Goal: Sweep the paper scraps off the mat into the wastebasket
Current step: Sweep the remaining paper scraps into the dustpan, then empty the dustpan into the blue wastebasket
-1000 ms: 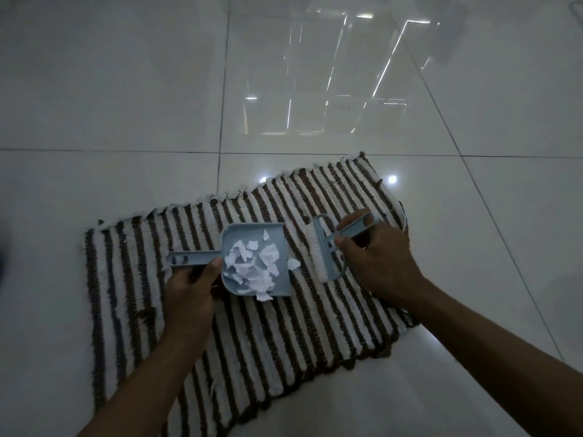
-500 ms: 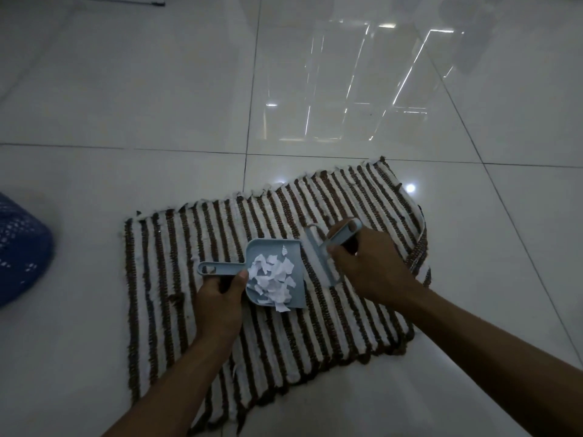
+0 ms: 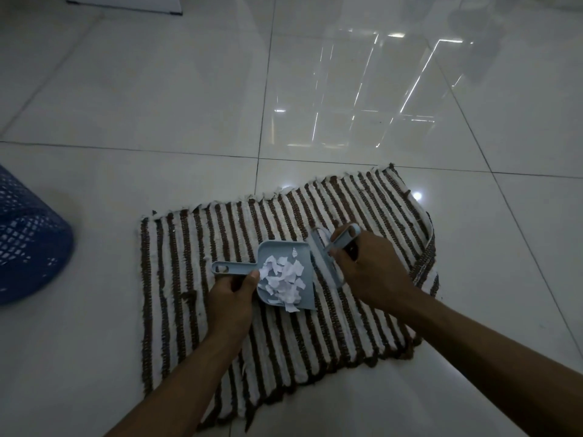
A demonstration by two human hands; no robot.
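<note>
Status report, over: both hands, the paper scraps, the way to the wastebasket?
Left hand grips dustpan handle, right hand grips brush. Paper scraps piled in dustpan, over mat. Wastebasket at far left, no obstacle visible.

The floor [image 3: 164, 99] is laid with large, glossy, pale tiles divided by thin dark grout lines [image 3: 126, 149]. One line crosses the whole width of the view and others run away toward the far edge. The room is dim. Toward the far right of the floor, the polished surface mirrors a bright grid of thin light streaks [image 3: 372, 99], shaped like window panes. A small round glint [image 3: 417, 196] shines nearer in. At the far left edge of the floor sits a white base [image 3: 126, 3], too cropped to identify.
</note>
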